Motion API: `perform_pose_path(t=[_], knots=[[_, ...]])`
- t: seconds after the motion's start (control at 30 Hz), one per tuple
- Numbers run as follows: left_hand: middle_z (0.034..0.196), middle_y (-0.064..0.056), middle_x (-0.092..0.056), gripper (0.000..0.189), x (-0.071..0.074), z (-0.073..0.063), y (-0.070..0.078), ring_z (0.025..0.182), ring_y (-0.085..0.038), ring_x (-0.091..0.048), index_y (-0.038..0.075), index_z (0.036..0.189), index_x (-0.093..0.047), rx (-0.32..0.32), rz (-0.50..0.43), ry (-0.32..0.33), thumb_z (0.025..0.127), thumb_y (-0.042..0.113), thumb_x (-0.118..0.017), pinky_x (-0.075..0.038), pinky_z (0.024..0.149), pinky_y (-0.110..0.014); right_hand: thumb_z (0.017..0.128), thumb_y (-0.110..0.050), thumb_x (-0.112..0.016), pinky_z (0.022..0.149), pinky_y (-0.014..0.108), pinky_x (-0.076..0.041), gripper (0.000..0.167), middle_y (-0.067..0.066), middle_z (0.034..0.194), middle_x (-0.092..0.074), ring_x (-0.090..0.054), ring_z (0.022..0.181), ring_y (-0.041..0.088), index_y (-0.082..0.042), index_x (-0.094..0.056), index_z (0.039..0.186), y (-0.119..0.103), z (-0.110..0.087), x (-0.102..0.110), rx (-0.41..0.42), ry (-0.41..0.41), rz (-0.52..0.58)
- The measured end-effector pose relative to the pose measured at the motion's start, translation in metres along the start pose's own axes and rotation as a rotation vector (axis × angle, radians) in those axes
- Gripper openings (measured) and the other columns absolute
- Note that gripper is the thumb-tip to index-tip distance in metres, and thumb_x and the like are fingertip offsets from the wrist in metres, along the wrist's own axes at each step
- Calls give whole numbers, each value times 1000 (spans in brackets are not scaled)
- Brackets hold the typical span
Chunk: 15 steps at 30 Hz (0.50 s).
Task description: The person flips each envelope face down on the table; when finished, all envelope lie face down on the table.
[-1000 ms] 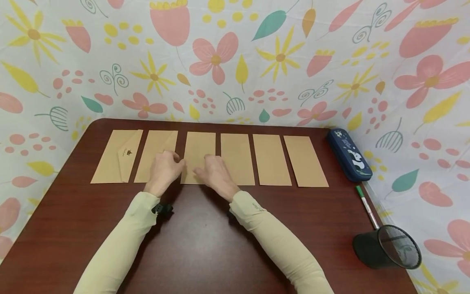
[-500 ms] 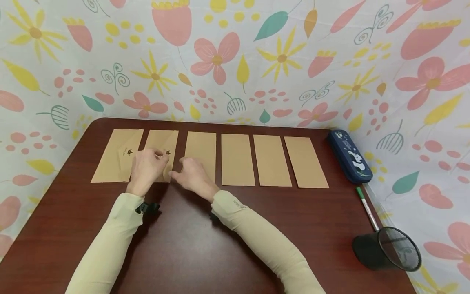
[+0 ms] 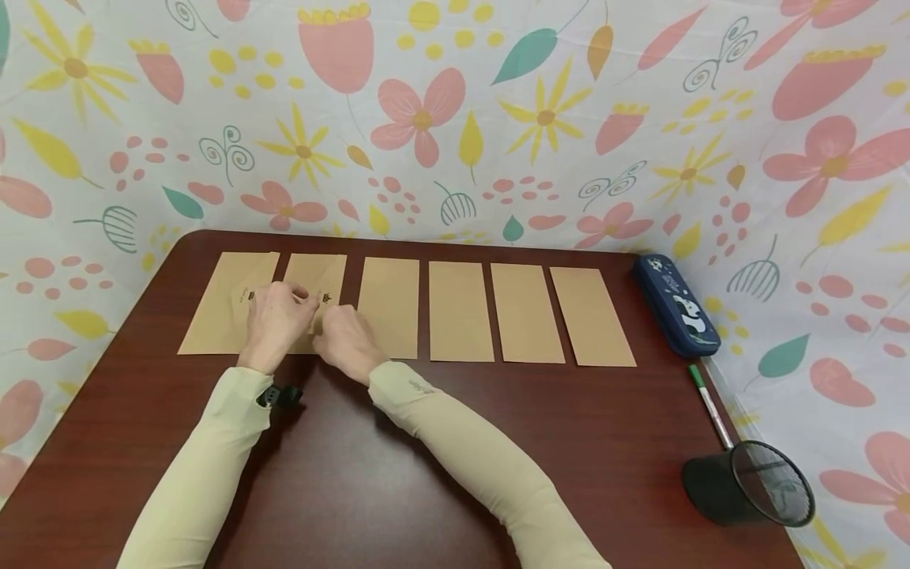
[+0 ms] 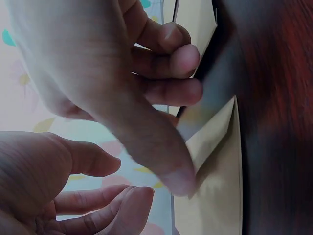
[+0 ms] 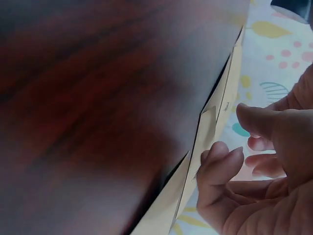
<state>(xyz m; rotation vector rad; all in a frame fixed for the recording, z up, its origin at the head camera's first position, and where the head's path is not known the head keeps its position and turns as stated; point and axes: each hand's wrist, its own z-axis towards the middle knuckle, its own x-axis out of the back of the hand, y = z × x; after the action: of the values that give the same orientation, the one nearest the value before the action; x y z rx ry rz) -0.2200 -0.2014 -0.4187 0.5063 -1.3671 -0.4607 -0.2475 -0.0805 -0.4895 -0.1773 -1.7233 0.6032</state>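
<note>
The left hand (image 3: 276, 320) pinches the flap of the second envelope (image 3: 316, 276) from the left. The right hand (image 3: 346, 341) sits just beside it with bent fingers; its grip is hidden. Both hands cover the envelope's lower half on the table (image 3: 398, 458).

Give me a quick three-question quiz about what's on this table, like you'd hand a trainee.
1. How many brown envelopes lie in the row on the table?
2. True or false: the green-capped pen stands inside the black mesh cup.
3. Which envelope are both hands at? A) the leftmost B) the second from the left C) the rightmost

Key
1. Six.
2. False: the pen lies on the table beside the cup, which is tipped on its side.
3. B: the left hand and the right hand meet at the second envelope, whose flap is lifted.
</note>
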Motion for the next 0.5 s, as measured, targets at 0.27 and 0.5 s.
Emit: perform_pose_path(t=[0.27, 0.5], knots=[[101, -26, -82, 27, 1, -1, -5, 87, -44, -73, -1, 104, -84, 4, 18, 22, 98, 21, -71, -51, 68, -40, 88, -26, -76, 59, 26, -54, 21, -10, 79, -74, -72, 73, 12, -28, -66, 71, 4, 21, -31, 48, 85, -198], [93, -22, -82, 24, 6, 0, -12, 92, -47, -74, 1, 97, -85, -41, 6, 51, 94, 15, -66, -54, 78, -50, 95, -28, -70, 54, 26, -51, 34, -6, 73, -71, -69, 69, 12, -23, -58, 64, 1, 17, -26, -10, 84, -186]])
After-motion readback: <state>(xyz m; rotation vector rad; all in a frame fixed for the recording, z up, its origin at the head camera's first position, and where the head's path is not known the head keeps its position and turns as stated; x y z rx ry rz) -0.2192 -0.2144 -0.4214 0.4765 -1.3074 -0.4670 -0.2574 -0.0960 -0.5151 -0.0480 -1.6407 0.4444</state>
